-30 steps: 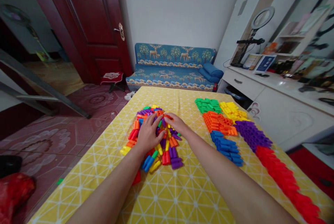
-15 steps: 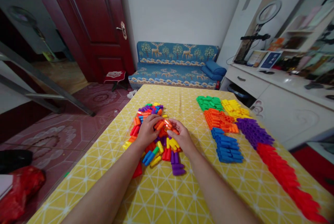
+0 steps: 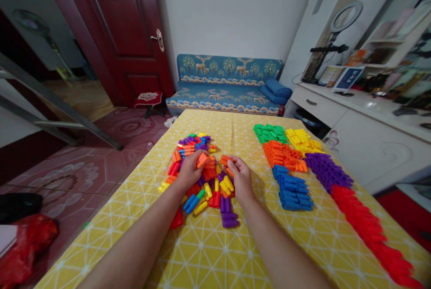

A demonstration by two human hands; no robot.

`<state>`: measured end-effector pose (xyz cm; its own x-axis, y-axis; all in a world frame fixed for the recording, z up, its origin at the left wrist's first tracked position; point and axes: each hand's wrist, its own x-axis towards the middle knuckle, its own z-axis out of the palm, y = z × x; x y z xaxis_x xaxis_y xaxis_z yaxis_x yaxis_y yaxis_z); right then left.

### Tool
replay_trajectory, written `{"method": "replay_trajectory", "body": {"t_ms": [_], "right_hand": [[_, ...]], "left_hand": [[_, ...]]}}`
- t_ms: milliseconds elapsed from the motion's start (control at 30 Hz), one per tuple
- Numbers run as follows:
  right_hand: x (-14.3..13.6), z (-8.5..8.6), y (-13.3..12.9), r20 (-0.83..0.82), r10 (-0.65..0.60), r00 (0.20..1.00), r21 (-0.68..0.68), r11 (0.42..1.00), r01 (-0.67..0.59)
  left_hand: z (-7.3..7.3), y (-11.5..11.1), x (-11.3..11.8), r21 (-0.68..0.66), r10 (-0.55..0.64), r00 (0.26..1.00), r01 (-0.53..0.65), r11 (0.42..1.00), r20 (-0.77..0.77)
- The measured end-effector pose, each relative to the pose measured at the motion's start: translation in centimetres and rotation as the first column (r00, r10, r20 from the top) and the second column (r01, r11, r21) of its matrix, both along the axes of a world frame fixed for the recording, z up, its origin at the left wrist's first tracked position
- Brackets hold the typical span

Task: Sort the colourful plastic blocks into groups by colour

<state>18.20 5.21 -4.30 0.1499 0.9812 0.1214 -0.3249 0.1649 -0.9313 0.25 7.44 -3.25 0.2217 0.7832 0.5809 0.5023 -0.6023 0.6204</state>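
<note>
My left hand (image 3: 191,170) grips an orange piece (image 3: 202,160) over a mixed heap of small plastic tube pieces (image 3: 209,173) in red, orange, yellow, purple, blue and green. At the heap's right side, my right hand (image 3: 241,177) has its thumb and fingers closed on orange pieces (image 3: 226,160). The two hands are apart. Single-colour groups lie farther right: green (image 3: 270,133), yellow (image 3: 303,141), orange (image 3: 283,156), blue (image 3: 293,189), purple (image 3: 328,171) and a long red row (image 3: 370,230).
The pieces lie on a table with a yellow patterned cloth (image 3: 208,262). Behind it stands a blue sofa (image 3: 229,87). A white cabinet (image 3: 363,132) with a ring light (image 3: 346,16) is at the right, a metal ladder (image 3: 60,123) at the left.
My hands have moved apart, the left slightly left and the right slightly right. An orange piece now shows clearly in my left hand, and orange pieces in my right.
</note>
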Motion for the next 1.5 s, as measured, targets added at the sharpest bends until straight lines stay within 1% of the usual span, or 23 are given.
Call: {"method": "replay_trajectory", "body": {"t_ms": [100, 167, 200, 267, 333, 400, 467, 500, 567, 633, 667, 767, 833, 900, 967, 1067, 1200, 1333, 1433, 1500], "right_hand": [[0.0, -0.1, -0.1, 0.122, 0.031, 0.992, 0.04, 0.999, -0.036], [-0.2, -0.1, -0.3, 0.267, 0.037, 0.963, 0.097, 0.993, -0.065], [-0.3, -0.1, -0.4, 0.35, 0.009, 0.937, 0.147, 0.987, -0.065], [-0.6, 0.1, -0.7, 0.503, -0.105, 0.858, 0.277, 0.96, -0.045], [-0.8, 0.4, -1.0, 0.607, -0.226, 0.762, 0.396, 0.917, -0.044], [-1.0, 0.6, -1.4, 0.682, -0.283, 0.675, 0.447, 0.891, -0.078], [-1.2, 0.6, -1.6, 0.735, -0.29, 0.613, 0.449, 0.885, -0.119], [-1.3, 0.6, -1.6, 0.747, -0.291, 0.597, 0.446, 0.886, -0.126], [-1.5, 0.5, -1.7, 0.745, -0.307, 0.592, 0.444, 0.891, -0.096], [-1.5, 0.4, -1.7, 0.735, -0.343, 0.585, 0.462, 0.885, -0.061], [-1.5, 0.4, -1.7, 0.738, -0.358, 0.572, 0.474, 0.878, -0.063], [-1.4, 0.5, -1.7, 0.774, -0.375, 0.51, 0.504, 0.853, -0.137], [-1.4, 0.5, -1.6, 0.793, -0.373, 0.481, 0.5, 0.85, -0.165], [-1.4, 0.4, -1.5, 0.806, -0.356, 0.473, 0.483, 0.857, -0.177], [-1.3, 0.3, -1.4, 0.814, -0.319, 0.485, 0.456, 0.869, -0.194], [-1.3, 0.3, -1.5, 0.817, -0.278, 0.505, 0.427, 0.881, -0.206], [-1.2, 0.7, -1.8, 0.823, -0.29, 0.489, 0.433, 0.877, -0.208], [-1.2, 1.4, -2.2, 0.815, -0.318, 0.485, 0.463, 0.86, -0.214], [-1.5, 1.8, -2.5, 0.826, -0.329, 0.457, 0.464, 0.857, -0.223], [-1.7, 2.0, -2.6, 0.849, -0.332, 0.412, 0.452, 0.859, -0.239]], "left_hand": [[0.0, 0.0, -0.1, -0.026, -0.015, 1.0, 0.015, 1.0, 0.012], [0.0, 0.0, 0.1, -0.045, -0.032, 0.999, 0.033, 0.998, 0.029], [-0.1, 0.0, 0.2, -0.056, -0.029, 0.999, 0.031, 0.998, 0.043], [-0.2, 0.0, 0.3, -0.07, 0.002, 0.998, 0.003, 0.998, 0.068], [-0.2, 0.1, 0.4, -0.056, 0.043, 0.996, -0.039, 0.998, 0.078], [-0.2, 0.1, 0.5, -0.007, 0.07, 0.994, -0.07, 0.998, 0.081], [-0.1, 0.1, 0.4, 0.051, 0.084, 0.992, -0.089, 0.995, 0.097], [-0.1, 0.1, 0.4, 0.073, 0.082, 0.991, -0.09, 0.993, 0.105], [-0.1, 0.1, 0.4, 0.093, 0.064, 0.992, -0.074, 0.993, 0.112], [-0.1, 0.1, 0.5, 0.085, 0.027, 0.994, -0.037, 0.996, 0.11], [-0.2, 0.0, 0.5, 0.078, 0.008, 0.994, -0.017, 0.997, 0.112], [-0.2, 0.0, 0.6, 0.056, -0.047, 0.99, 0.04, 0.998, 0.132], [-0.1, -0.1, 0.5, 0.036, -0.076, 0.987, 0.072, 0.997, 0.143], [0.0, -0.2, 0.5, 0.021, -0.093, 0.986, 0.091, 0.996, 0.138], [0.1, -0.2, 0.4, 0.022, -0.085, 0.988, 0.083, 0.996, 0.128], [0.1, -0.3, 0.4, 0.037, -0.043, 0.992, 0.039, 0.999, 0.123], [0.2, -0.3, 0.5, 0.065, 0.012, 0.989, -0.022, 0.998, 0.145], [0.4, -0.3, 0.5, 0.08, 0.035, 0.988, -0.047, 0.996, 0.149], [0.5, -0.4, 0.5, 0.081, 0.048, 0.99, -0.059, 0.995, 0.135], [0.6, -0.5, 0.6, 0.085, 0.046, 0.991, -0.057, 0.995, 0.127]]}}
